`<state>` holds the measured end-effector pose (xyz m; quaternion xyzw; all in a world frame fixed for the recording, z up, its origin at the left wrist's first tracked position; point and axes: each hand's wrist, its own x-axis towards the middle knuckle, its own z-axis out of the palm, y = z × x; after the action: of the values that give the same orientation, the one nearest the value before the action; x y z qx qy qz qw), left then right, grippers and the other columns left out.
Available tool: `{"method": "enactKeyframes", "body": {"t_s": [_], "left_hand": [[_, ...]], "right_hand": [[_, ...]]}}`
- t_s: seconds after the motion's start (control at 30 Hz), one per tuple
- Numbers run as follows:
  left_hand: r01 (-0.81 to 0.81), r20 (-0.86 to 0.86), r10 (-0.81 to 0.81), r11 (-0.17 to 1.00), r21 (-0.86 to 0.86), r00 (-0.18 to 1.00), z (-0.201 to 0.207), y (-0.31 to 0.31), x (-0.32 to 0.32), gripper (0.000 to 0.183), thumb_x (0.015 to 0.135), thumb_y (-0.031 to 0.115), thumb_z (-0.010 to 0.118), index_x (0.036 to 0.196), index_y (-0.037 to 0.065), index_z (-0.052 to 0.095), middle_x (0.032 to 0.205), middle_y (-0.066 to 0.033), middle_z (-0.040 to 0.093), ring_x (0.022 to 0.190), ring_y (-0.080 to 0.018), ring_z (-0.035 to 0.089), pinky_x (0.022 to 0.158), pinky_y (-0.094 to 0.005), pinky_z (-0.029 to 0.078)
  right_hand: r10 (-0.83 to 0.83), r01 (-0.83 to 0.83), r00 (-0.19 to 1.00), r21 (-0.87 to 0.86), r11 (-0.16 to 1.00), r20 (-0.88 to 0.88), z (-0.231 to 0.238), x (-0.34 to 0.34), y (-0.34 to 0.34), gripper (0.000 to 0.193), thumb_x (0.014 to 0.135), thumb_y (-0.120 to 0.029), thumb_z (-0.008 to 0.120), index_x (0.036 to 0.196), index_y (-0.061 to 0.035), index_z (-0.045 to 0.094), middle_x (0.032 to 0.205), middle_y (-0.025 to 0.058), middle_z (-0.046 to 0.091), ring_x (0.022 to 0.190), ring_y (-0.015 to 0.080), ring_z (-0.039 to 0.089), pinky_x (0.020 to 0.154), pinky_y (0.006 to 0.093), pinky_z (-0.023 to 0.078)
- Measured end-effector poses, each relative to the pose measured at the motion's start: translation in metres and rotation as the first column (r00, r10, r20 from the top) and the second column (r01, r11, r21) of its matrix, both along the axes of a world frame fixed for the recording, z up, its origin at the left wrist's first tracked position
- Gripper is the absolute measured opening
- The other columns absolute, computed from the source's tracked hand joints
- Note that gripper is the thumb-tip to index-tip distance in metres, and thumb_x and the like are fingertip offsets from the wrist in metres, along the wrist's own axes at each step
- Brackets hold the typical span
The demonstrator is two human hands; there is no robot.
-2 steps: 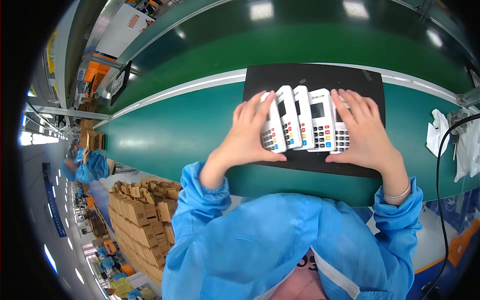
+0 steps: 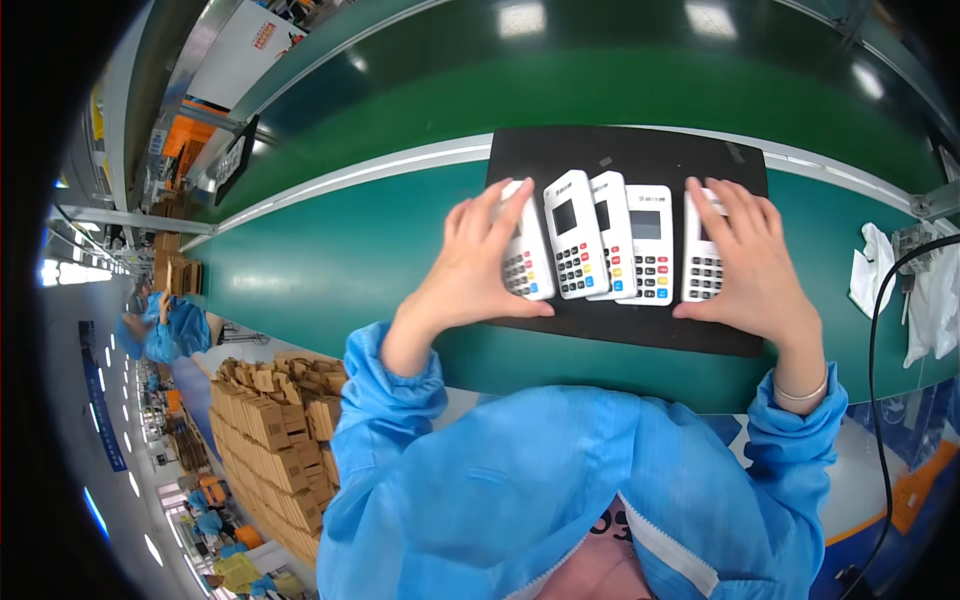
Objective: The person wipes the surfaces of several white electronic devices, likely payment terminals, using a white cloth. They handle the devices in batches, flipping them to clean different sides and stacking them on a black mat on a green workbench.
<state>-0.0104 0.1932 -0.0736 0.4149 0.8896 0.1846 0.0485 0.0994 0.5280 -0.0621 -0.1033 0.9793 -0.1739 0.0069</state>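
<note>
1. The left hand (image 2: 478, 268) is lying over the leftmost white card terminal (image 2: 527, 262), with the fingers spread along its left side and the thumb pressing at its lower edge; the hand is cupping it loosely, not closing into a fist.
2. The right hand (image 2: 752, 262) is resting flat and open over the rightmost card terminal (image 2: 702, 265), with the fingers stretched up across its top and the thumb reaching toward its lower corner.
3. Between the two hands, three more terminals are standing in a row: a tilted one (image 2: 572, 248), one partly tucked behind it (image 2: 614, 235), and a straighter one (image 2: 650, 245) just beside the right-hand unit.
4. All five terminals are lying face up, keypads toward the person, on a black mat (image 2: 620, 155).
5. The mat is sitting on the green bench (image 2: 340, 250), touching its near edge area.
6. A white cloth (image 2: 872, 268) and a black cable (image 2: 880, 340) are lying on the right, well apart from the mat.
7. Stacked cardboard boxes (image 2: 270, 430) are standing on the floor to the left, near a person in a blue coat (image 2: 160, 330).
</note>
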Motion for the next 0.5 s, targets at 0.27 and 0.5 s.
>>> {"method": "enactKeyframes", "body": {"t_s": [0.27,0.5], "left_hand": [[0.073,-0.054,-0.075,0.996,-0.045,0.996,0.010,0.015,-0.012,0.141,0.051,0.063,0.092,0.162,0.011,0.023,0.165,-0.0278,0.016,0.153,-0.0454,0.018,0.122,-0.0635,0.011],[0.202,-0.044,-0.205,0.977,-0.063,0.978,0.010,0.039,-0.015,0.128,0.053,0.049,0.094,0.160,0.016,0.032,0.156,-0.0261,0.033,0.140,-0.0423,0.039,0.117,-0.0624,0.023]], "right_hand": [[0.165,-0.170,0.977,-0.026,0.985,-0.136,0.003,-0.024,-0.021,0.137,0.052,-0.055,0.092,0.158,0.0007,0.025,0.160,0.0241,0.032,0.151,0.0402,0.027,0.123,0.0601,0.017],[0.136,-0.137,0.991,0.065,0.988,0.017,0.005,-0.030,-0.031,0.134,0.053,-0.051,0.094,0.159,-0.0036,0.027,0.152,0.0224,0.041,0.143,0.0395,0.039,0.123,0.0588,0.019]]}}
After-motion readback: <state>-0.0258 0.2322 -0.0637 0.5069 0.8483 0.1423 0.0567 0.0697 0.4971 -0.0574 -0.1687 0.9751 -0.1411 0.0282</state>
